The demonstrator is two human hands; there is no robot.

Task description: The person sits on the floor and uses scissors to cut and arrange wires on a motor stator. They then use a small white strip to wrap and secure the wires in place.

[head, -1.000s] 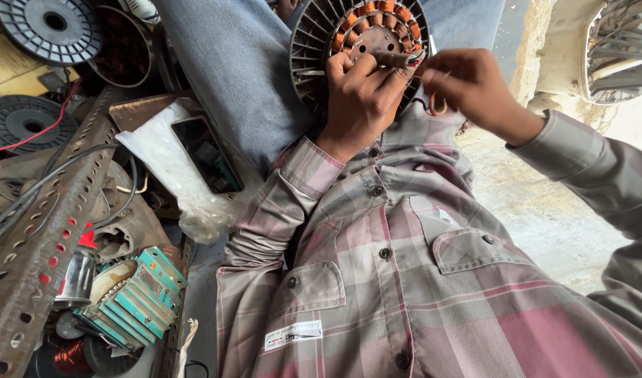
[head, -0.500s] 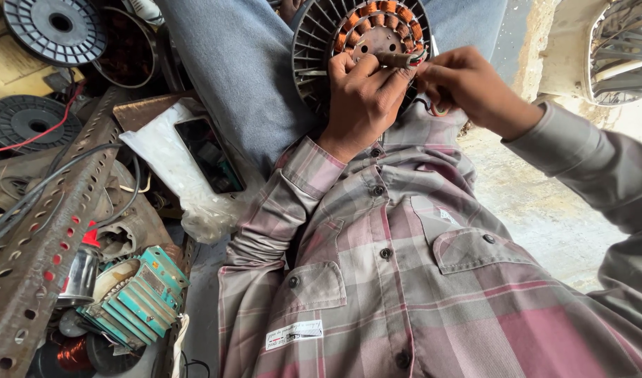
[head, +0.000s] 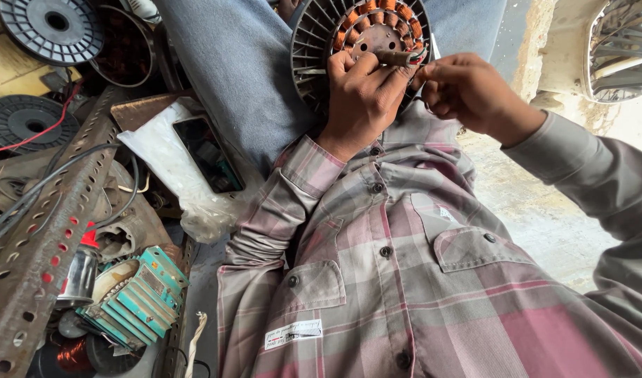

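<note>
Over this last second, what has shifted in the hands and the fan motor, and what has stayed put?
Very little. The right hand has drawn slightly closer to the left hand, so both now meet at the motor's copper windings. The left hand keeps its grip on the motor, resting on the lap. The phone, the perforated metal bar and the black spools lie as before.

Dark phone screen on white plastic bag; white rectangular label on shirt hem.
</note>
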